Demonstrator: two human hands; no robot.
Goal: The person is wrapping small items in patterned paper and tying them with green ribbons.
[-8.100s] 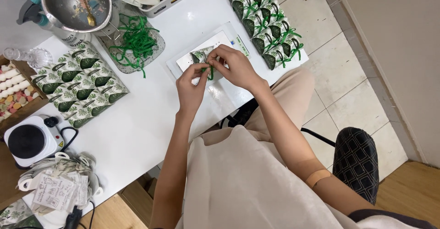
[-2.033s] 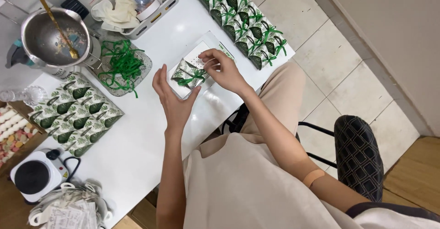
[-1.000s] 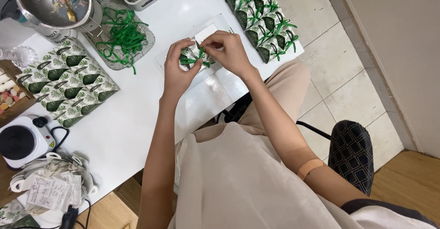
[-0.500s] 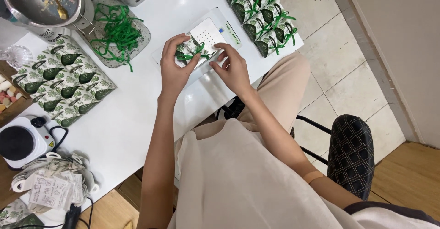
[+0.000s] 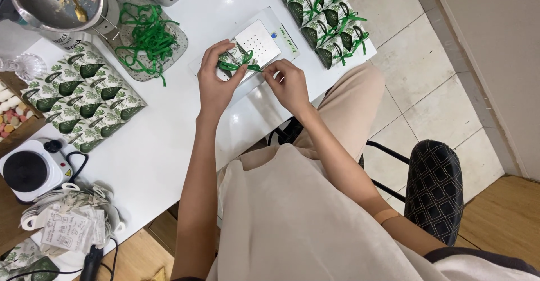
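Left hand gripping leaf-print box; right hand fingers pinched on green ribbon end, above white tray.

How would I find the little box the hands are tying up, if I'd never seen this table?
Look at the white table, near its front edge, where a flat white pad lies. The left hand holds the small leaf-print box there while the right hand pulls its green ribbon. It is the only box held in hands; the others sit in rows.
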